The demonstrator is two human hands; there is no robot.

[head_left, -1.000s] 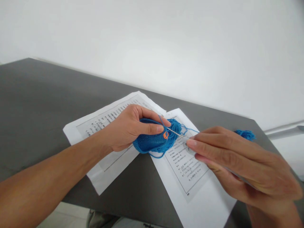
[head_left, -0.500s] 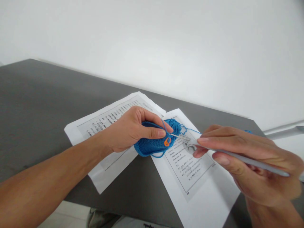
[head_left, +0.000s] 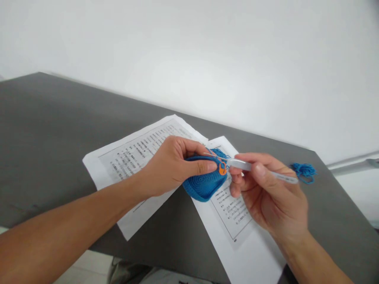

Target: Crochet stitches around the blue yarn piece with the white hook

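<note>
In the head view, the blue crochet piece (head_left: 204, 184) is in front of the person, above the place where the left paper (head_left: 130, 227) and the right paper (head_left: 239, 256) come near each other on the dark grey table (head_left: 59, 138). Whether it touches the papers, I cannot tell.

The piece is of one strong blue colour. Its stitches are small and close, and on the side toward the camera they go in rounded rows, one inside another. The lower part is rounded and bends like a shallow cup. Near its upper right edge hangs an orange marker (head_left: 222, 169), small and bright like a little pin.

The left hand (head_left: 174, 165) pinches the upper edge of the piece, with the thumb lying on the near side. The right hand (head_left: 275, 197) grips the pale grey handle of a hook (head_left: 242, 164) between thumb and fingers. The thin metal end of the hook points to the left, along the upper edge, close to the left fingers. Behind the piece, loose blue yarn (head_left: 219, 153) shows partly.
</note>
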